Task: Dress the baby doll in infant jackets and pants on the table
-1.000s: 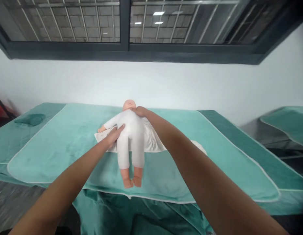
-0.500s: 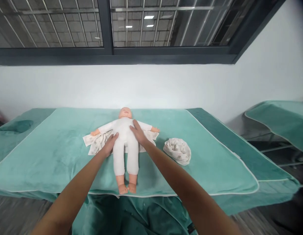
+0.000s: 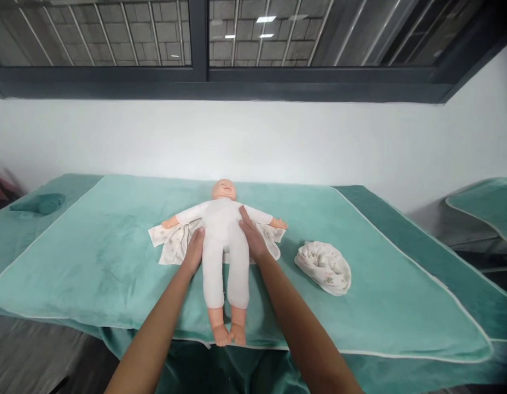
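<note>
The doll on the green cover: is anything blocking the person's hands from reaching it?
Nothing visible does. The left hand and right hand are at the sides of the doll, seemingly touching it. The patterned cloth lies beneath it; the bundled cloth sits apart, to the right.

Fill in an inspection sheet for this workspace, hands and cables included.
Surface: pale-green fabric cover with white edging, lightly creased.
Job's things: white cloth-bodied baby doll, face up, arms spread, over a flat printed white cloth.
Clutter: rounded bundle of printed white fabric, right of the doll.
Hands: bare left hand and right hand, at the doll's sides.
Cables: nothing seen.
Surroundings: white wall, dark-framed window.
</note>
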### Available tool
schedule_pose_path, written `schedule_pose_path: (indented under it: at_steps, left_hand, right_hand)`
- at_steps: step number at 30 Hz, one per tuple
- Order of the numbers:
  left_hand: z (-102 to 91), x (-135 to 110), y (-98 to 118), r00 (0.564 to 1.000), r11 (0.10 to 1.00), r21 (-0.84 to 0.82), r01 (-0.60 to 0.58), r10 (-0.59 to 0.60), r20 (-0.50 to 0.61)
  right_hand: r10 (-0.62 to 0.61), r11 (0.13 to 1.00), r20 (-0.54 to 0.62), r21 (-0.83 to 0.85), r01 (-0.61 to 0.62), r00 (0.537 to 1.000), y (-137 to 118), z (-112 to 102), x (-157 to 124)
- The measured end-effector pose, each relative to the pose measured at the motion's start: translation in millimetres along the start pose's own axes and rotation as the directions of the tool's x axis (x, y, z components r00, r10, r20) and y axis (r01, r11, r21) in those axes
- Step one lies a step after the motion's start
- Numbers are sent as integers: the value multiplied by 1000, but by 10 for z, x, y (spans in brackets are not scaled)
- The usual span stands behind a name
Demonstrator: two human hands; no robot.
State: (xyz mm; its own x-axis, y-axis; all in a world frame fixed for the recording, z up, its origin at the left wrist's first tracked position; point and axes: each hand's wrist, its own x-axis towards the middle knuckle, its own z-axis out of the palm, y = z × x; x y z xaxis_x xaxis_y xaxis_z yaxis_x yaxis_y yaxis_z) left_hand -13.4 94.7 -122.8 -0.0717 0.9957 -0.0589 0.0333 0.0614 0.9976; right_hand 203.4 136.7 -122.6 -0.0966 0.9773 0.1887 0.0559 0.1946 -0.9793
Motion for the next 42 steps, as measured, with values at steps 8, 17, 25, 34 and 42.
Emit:
schedule_pose_path:
  at_steps: [8, 17, 25, 34, 42]
  left_hand:
    - [6, -25, -96, 943, 931, 213, -298, 321, -83]
    - [19, -2, -67, 962, 953, 128, -274, 271, 44]
    - [46, 206, -82, 912, 904, 175, -389, 405, -63]
    - [56, 254, -62, 938, 937, 58, -345, 346, -16]
    - [56, 283, -203, 949, 948, 119, -294, 304, -76]
  right_hand:
    - [-16, 999, -68, -29, 14, 998, -43, -31, -172]
    - [4, 998, -45, -67, -7, 999, -3, -41, -232]
    - [-46, 999, -206, 2, 48, 978, 59, 22, -222]
    - [-13, 995, -86, -96, 4, 996, 27, -30, -230]
    - [-20, 999, -205, -46, 10, 979, -5, 9, -265]
